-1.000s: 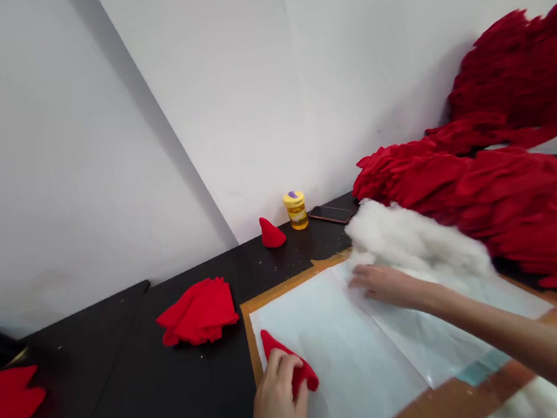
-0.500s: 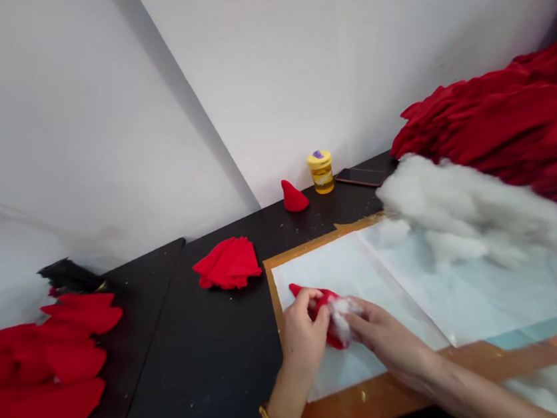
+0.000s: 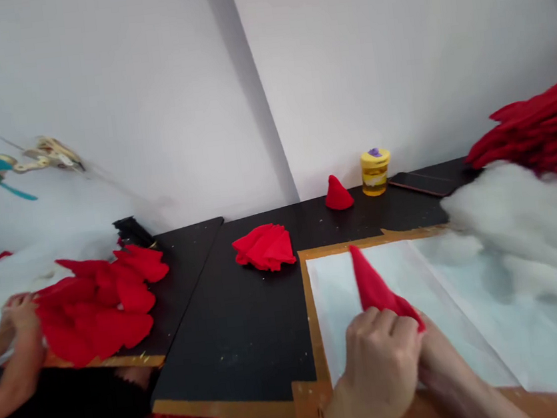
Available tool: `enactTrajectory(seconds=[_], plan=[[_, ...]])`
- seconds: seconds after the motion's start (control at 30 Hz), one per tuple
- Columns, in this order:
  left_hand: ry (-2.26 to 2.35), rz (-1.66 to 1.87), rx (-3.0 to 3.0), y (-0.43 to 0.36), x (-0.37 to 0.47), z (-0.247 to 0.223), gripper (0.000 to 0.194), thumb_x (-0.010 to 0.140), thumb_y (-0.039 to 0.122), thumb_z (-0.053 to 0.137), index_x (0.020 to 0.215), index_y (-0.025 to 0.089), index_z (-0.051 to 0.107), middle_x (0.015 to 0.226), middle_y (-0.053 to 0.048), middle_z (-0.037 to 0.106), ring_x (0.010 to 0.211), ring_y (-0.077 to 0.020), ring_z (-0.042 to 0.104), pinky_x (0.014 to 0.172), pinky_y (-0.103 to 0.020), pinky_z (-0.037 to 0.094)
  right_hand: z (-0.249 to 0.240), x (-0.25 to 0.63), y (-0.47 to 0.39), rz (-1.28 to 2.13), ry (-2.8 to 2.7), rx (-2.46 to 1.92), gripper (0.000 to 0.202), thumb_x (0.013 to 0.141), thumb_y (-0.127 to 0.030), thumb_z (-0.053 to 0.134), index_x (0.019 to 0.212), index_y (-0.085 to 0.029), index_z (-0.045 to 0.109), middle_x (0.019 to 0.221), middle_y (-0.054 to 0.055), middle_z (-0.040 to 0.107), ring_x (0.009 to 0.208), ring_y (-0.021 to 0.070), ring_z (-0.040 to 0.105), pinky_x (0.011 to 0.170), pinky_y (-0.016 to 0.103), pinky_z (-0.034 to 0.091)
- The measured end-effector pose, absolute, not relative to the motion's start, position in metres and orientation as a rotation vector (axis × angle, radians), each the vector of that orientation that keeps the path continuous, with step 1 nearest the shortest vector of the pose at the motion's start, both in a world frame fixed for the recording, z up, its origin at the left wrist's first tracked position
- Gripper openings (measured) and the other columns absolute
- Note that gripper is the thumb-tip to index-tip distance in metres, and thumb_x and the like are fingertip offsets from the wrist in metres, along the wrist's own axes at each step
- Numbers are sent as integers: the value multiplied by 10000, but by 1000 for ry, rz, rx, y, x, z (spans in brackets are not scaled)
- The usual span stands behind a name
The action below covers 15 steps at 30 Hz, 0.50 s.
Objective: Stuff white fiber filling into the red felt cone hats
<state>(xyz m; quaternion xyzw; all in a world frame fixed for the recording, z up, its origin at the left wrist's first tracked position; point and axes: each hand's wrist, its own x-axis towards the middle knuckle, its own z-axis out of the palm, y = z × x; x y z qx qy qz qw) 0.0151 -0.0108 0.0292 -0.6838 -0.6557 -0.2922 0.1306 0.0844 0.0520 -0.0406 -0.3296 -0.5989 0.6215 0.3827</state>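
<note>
A red cloth cone [image 3: 375, 285] points up and to the left above the white sheets. My left hand [image 3: 383, 358] is wrapped round its lower part, knuckles towards me. Against the cone's open end lies my right hand [image 3: 435, 345]; its fingers are hidden behind the left hand and the cloth, so I cannot see whether they are inside. No white stuffing shows at the cone now. To the right, a large heap of white fluffy stuffing [image 3: 521, 221] rests on the white sheets [image 3: 370, 262].
On the black table [image 3: 234, 348] stand a fanned stack of red cloth pieces [image 3: 265, 247], a plump red cone [image 3: 338, 194], a yellow-lidded tub [image 3: 375, 174] and a phone [image 3: 421, 184]. More red cloth [image 3: 541, 132] is piled right. At left, another person's hands [image 3: 21, 312] are beside red pieces [image 3: 103, 303].
The view has swung left, showing another person and a blue fan. The white tuft at the cone has gone from sight. My left hand has closed round the cone, which is now raised and more upright.
</note>
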Motion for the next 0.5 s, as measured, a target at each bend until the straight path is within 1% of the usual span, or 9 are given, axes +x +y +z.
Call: enactTrajectory(seconds=[0.07, 0.13, 0.23, 0.27, 0.33, 0.37, 0.4, 0.43, 0.5], plan=[[-1876, -980, -2063, -16, 17, 27, 186, 962, 230, 578, 783, 202, 616, 712, -5, 653, 667, -175, 618, 599, -303, 479, -40, 90, 55, 1701, -1434, -841, 249, 777, -389, 616, 556, -292, 556, 516, 30, 543, 534, 237, 561, 542, 398, 552], [-1847, -1184, -2121, -23, 15, 26, 180, 984, 261, 554, 840, 201, 642, 745, -12, 673, 686, -166, 623, 622, -292, 490, -38, 96, 54, 1802, -1346, -847, 257, 776, -448, 626, 585, -281, 585, 542, 25, 569, 558, 232, 596, 595, 399, 590], [-1782, -1560, -2028, -36, 9, 24, 174, 972, 354, 570, 1035, 216, 657, 817, -30, 665, 750, -182, 614, 691, -307, 508, -30, 99, 43, 1994, -1091, -900, 253, 710, -483, 731, 647, -250, 654, 610, 7, 630, 604, 210, 629, 645, 365, 614], [-1789, -1730, -1869, -39, 6, 23, 249, 945, 393, 603, 1123, 222, 626, 867, -41, 650, 807, -197, 612, 744, -326, 517, -27, 97, 37, 2045, -997, -913, 250, 685, -475, 772, 692, -241, 683, 659, 4, 664, 635, 208, 643, 663, 357, 617], [-1874, -2117, -1377, -41, 1, 26, 507, 867, 430, 685, 1290, 222, 499, 1050, -84, 615, 994, -241, 603, 896, -374, 513, -22, 90, 27, 2133, -885, -896, 281, 668, -458, 819, 819, -237, 732, 798, 17, 733, 748, 231, 679, 718, 369, 620], [-1941, -2301, -1136, -40, -1, 29, 614, 833, 416, 716, 1340, 217, 432, 1156, -112, 589, 1100, -264, 585, 970, -393, 493, -21, 85, 22, 2161, -894, -863, 309, 684, -466, 814, 882, -239, 743, 859, 30, 751, 808, 253, 690, 739, 387, 619], [-2011, -2464, -961, -37, -3, 33, 672, 810, 388, 732, 1361, 212, 390, 1223, -129, 571, 1167, -280, 570, 1018, -405, 474, -21, 80, 18, 2190, -909, -823, 343, 700, -479, 804, 939, -240, 748, 903, 45, 760, 859, 278, 694, 753, 405, 618], [-2089, -2610, -860, -33, -3, 37, 692, 801, 359, 730, 1372, 210, 369, 1233, -131, 579, 1171, -287, 582, 1028, -411, 474, -23, 75, 15, 2207, -937, -784, 379, 717, -498, 789, 991, -240, 747, 930, 57, 762, 892, 297, 694, 757, 418, 616], [-2214, -2806, -818, -25, -1, 44, 648, 789, 312, 718, 1347, 222, 401, 1102, -91, 640, 1016, -270, 653, 954, -398, 520, -29, 68, 13, 2191, -1033, -754, 421, 763, -523, 752, 1081, -247, 728, 963, 64, 759, 906, 305, 693, 754, 419, 614]])
